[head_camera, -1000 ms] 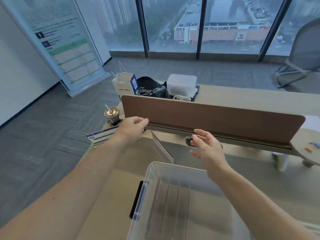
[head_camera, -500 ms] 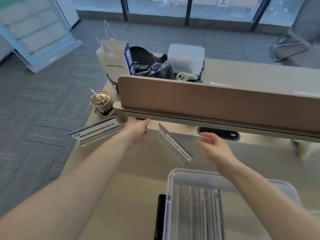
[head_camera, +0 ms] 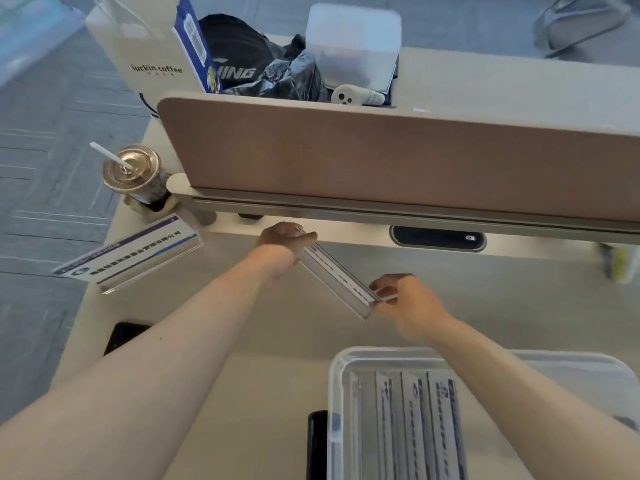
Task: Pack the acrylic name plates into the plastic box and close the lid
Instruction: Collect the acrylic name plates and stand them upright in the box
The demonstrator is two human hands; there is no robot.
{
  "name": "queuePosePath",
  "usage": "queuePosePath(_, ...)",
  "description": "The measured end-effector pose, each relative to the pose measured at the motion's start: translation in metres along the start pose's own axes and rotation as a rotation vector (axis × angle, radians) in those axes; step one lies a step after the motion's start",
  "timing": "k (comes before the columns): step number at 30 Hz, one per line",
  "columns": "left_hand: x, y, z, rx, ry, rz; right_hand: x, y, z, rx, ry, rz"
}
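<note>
Bare desk (head_camera: 263, 341) around grip | left hand (head_camera: 282, 242), right hand (head_camera: 407, 301) pinch ends of acrylic name plate (head_camera: 337, 277) | open plastic box (head_camera: 334, 382) nearer than right hand

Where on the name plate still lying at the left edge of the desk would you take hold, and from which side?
Take the name plate by its two short ends, one hand on each, as the left hand and right hand do now with the other plate. It is long, thin and lies slanted with its ends free. Come from the right: the desk edge lies left.
</note>
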State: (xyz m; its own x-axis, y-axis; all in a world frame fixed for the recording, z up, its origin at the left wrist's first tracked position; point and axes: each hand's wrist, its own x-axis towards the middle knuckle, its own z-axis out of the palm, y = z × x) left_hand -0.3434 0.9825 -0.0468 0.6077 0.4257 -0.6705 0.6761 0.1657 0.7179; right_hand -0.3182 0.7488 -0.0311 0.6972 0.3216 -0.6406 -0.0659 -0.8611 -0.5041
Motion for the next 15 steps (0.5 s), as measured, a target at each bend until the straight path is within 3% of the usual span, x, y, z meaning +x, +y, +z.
queuePosePath(7,-0.013,-0.037,-0.016,-0.046,0.118,0.046,0.015,0.008,-0.013,-0.159,0.189,-0.108)
queuePosePath(10,-0.019,-0.050,-0.021,0.100,0.110,0.091,0.023,0.011,-0.016,-0.126,0.213,-0.099)
queuePosePath(15,-0.024,-0.052,-0.018,0.475,0.099,0.411,0.020,0.013,-0.014,-0.167,0.248,-0.127)
